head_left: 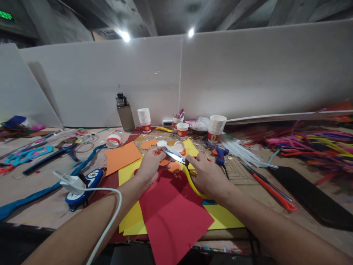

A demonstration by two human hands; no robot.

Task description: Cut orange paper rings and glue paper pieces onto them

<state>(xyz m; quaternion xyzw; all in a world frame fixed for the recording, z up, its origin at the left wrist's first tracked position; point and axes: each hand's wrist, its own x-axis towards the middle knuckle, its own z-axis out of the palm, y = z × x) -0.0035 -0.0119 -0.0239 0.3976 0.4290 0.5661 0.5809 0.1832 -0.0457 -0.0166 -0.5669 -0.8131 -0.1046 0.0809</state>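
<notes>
My right hand (pixel 206 173) is closed around the yellow handles of a pair of scissors (pixel 179 158). Their silver blades point left and reach over the fingertips of my left hand (pixel 150 165). Those fingers are closed in a pinch on a small orange paper piece (pixel 165 161), partly hidden by fingers and blades. Just past the fingertips is a small white round piece (pixel 161 143). Beyond the blades lies a cut paper-cup ring (pixel 179 147). Orange paper rounds (pixel 149 144) rest nearby. Under my hands spreads a red paper sheet (pixel 173 213), overlapping yellow paper (pixel 132 213).
An orange sheet (pixel 122 158) lies at left, near a blue-and-white power strip (pixel 84 189) whose white cable crosses my left forearm. Stacked paper cups (pixel 217 127), a bottle (pixel 125 114) and a blue glue gun (pixel 220 154) stand or lie farther back. Colourful pipe cleaners (pixel 311 143) heap at right.
</notes>
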